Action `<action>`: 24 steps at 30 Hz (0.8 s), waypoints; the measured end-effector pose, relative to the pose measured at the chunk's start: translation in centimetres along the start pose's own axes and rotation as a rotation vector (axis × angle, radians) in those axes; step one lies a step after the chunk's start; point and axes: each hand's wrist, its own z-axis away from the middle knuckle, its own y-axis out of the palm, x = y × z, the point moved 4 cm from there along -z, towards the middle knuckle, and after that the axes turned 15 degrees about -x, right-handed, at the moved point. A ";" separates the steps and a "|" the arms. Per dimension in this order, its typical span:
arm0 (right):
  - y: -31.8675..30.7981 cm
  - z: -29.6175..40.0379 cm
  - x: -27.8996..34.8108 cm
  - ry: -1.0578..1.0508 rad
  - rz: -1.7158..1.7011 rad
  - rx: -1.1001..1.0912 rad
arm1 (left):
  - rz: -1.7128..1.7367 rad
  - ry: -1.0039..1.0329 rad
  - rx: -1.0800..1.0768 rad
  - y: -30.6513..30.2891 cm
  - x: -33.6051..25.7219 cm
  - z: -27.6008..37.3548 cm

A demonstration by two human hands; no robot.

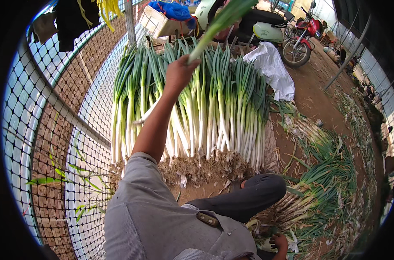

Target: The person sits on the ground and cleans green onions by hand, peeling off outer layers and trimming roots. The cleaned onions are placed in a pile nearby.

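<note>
My left hand [181,72] reaches forward over a broad row of leeks or large green onions [219,97], its fingers closed around one stalk [213,31]. The green leaves of that stalk point up and to the right, past the top edge of the view. A white stalk end [144,117] shows on the other side of my forearm; I cannot tell whether it belongs to the same plant. Down at the lower right is my right hand [279,242], close to loose leaves and partly cut off by my body. Whether it grips anything is unclear.
Black netting [86,110] runs along the left. Beside my bent knee [265,191] lies a heap of untrimmed onions [323,182] on the soil. White plastic sheeting [275,71], a scooter [265,31], a foam box [158,24] and a red motorcycle [301,42] stand beyond the row.
</note>
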 end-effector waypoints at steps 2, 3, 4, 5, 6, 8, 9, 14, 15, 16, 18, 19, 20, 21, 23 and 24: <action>-0.1 1.2 0.3 -0.009 0.097 -0.072 | -0.104 -0.096 -0.056 1.4 9.9 -1.4; -0.9 1.8 -0.7 -0.032 0.050 -0.079 | -0.187 -0.060 -0.038 3.3 17.2 -0.7; -2.4 -1.0 -3.4 -0.071 0.185 -0.087 | -0.320 -0.093 0.034 4.9 24.7 2.4; 0.7 -1.7 0.4 -0.312 0.197 -0.122 | -0.550 -0.054 0.035 0.5 34.5 2.9; 2.2 1.4 4.1 -0.208 -0.010 -0.048 | -0.621 0.000 0.126 -2.8 40.2 4.8; 1.5 -0.2 5.6 -0.368 0.159 -0.048 | -0.732 -0.099 0.142 -4.6 46.9 8.6; -0.2 0.6 4.2 -0.426 0.288 -0.069 | -0.927 -0.149 0.220 -2.6 47.4 12.7; -1.5 3.1 3.7 -0.215 0.193 -0.212 | -0.900 -0.294 0.434 -1.0 42.6 10.5; -2.0 3.3 3.2 -0.188 0.212 -0.221 | -1.086 -0.125 0.524 0.3 34.9 13.2; -1.3 2.8 4.6 -0.215 0.195 -0.204 | -1.063 -0.036 0.430 0.5 30.1 11.8; 0.9 1.1 5.0 -0.187 0.168 -0.153 | -0.905 0.097 0.392 5.1 22.3 10.9; 2.2 -0.5 4.4 -0.141 0.153 -0.115 | -0.772 0.139 0.438 8.4 19.1 10.7; 3.2 -1.2 5.7 -0.170 0.081 -0.113 | -0.515 0.466 0.286 12.2 18.4 8.6; 3.9 -1.8 5.1 -0.152 0.039 -0.129 | -0.388 0.414 0.456 17.0 12.2 12.1; 5.1 -3.4 5.4 -0.118 -0.072 -0.157 | 0.145 0.225 0.658 23.3 0.0 18.9; 5.0 -4.4 5.0 -0.066 -0.130 -0.184 | 0.284 0.203 0.706 25.6 -6.0 23.4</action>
